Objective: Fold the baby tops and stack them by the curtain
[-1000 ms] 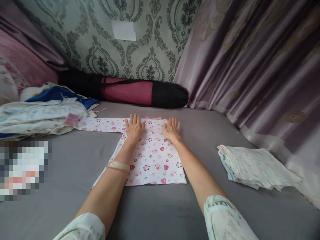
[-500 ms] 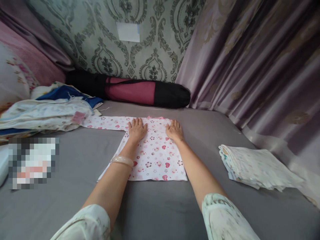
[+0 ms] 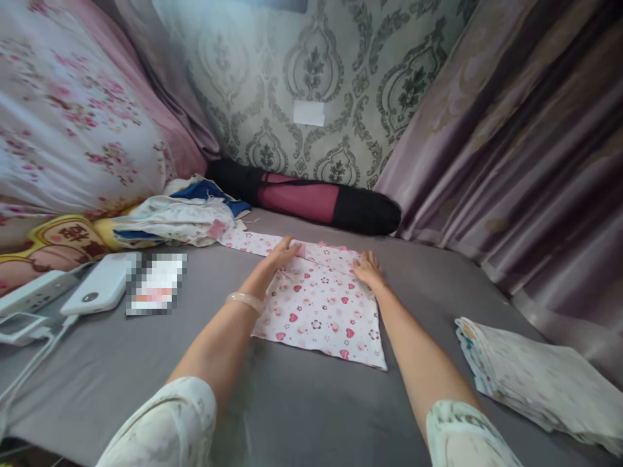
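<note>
A white long-sleeved top (image 3: 321,311) printed with red hearts and flowers lies flat on the grey bed sheet. Its left sleeve (image 3: 250,241) stretches out towards a pile of clothes, while the other sleeve lies folded across the chest, its pink cuff (image 3: 299,249) close to my left fingers. My left hand (image 3: 286,251) is at the shoulder where the left sleeve begins, tilted on its side, thumb apart from the fingers. My right hand (image 3: 368,269) rests on the opposite shoulder edge with its fingers spread. Neither hand grips the cloth visibly.
Folded pale cloths (image 3: 535,376) lie at the right. Clothes (image 3: 185,217) are heaped at the back left, beside a long black and maroon bag (image 3: 302,198) along the wall. On the left are a white power bank (image 3: 102,285), a power strip (image 3: 39,292) and cables.
The view has swung left, bringing the power bank and strip in. My left hand has turned from lying flat onto its side near the sleeve. My right hand stays at its shoulder.
</note>
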Motion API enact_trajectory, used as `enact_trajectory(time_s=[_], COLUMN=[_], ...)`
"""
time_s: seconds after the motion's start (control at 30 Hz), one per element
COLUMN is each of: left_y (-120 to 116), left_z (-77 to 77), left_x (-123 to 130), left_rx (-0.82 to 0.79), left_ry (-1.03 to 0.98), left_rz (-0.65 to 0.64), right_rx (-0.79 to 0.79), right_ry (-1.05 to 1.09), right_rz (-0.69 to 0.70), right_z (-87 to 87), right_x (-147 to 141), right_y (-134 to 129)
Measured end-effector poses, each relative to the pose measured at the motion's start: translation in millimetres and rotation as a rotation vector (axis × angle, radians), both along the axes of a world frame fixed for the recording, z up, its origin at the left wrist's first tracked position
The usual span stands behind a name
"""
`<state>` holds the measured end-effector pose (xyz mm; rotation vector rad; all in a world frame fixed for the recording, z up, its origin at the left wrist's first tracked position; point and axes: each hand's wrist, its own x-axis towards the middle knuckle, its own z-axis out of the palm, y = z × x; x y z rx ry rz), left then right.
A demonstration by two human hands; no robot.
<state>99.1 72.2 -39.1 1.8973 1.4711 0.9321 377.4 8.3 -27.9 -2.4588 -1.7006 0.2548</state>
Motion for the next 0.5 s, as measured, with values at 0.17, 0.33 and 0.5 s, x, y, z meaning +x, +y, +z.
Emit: enact_trajectory(time_s=[0.17,0.33,0.5], left_y=[5,6,5], left_z=[9.4,11.1,17.5], left_x=[-64,-116,-152], left_rx=[0.021,0.056,0.151], left_ry=[0.075,0.133,0.267], left_rz=[0.202,0.458,0.707], right_rx=[0.081,0.074,0.041], right_ry=[-0.03,0.03,0.055], right_rz=[0.232,0.453,0.486], right_z=[-0.1,-6.2,-10.1], right_x=[-54,-123,-156], right_y=[1,8,18])
